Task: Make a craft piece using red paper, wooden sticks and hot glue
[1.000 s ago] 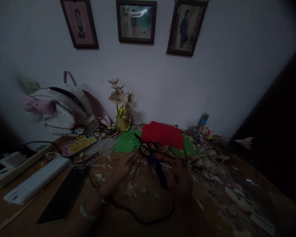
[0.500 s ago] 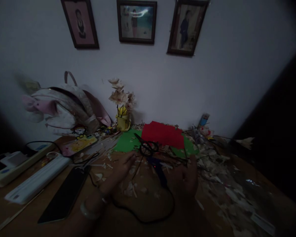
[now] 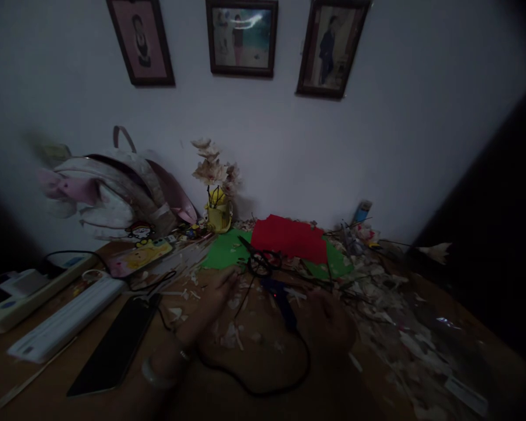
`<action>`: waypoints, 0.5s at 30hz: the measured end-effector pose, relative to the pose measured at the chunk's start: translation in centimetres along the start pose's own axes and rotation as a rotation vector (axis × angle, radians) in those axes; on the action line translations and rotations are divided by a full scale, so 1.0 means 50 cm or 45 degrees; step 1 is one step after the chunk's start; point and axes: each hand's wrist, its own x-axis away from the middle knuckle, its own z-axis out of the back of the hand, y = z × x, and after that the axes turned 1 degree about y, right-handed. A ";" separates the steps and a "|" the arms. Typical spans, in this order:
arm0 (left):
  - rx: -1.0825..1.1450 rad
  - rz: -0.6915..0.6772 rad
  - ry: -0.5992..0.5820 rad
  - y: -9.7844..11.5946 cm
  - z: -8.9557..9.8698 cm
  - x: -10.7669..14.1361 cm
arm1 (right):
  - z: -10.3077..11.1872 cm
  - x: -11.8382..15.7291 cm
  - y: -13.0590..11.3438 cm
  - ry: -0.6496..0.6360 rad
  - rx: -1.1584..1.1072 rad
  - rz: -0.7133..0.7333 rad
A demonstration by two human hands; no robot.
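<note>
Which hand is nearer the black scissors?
Left. The left hand sits in front of the scissors and to their left, not touching; the right hand is farther off, in front and to their right.

We can read no words, numbers or brands anywhere; the small marks on the power strip [image 3: 39, 286] at 9 o'clock and the cartoon case [image 3: 140, 259] at 10 o'clock stay too dim and small.
</note>
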 end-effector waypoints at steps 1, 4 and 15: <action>0.004 0.007 0.007 0.001 -0.001 0.001 | 0.001 0.001 0.000 -0.031 0.018 0.027; 0.011 0.007 -0.018 0.002 -0.002 0.003 | 0.005 0.004 0.005 -0.126 0.062 0.064; -0.008 -0.018 -0.016 -0.009 -0.001 -0.001 | 0.006 0.017 0.029 -0.002 0.256 0.490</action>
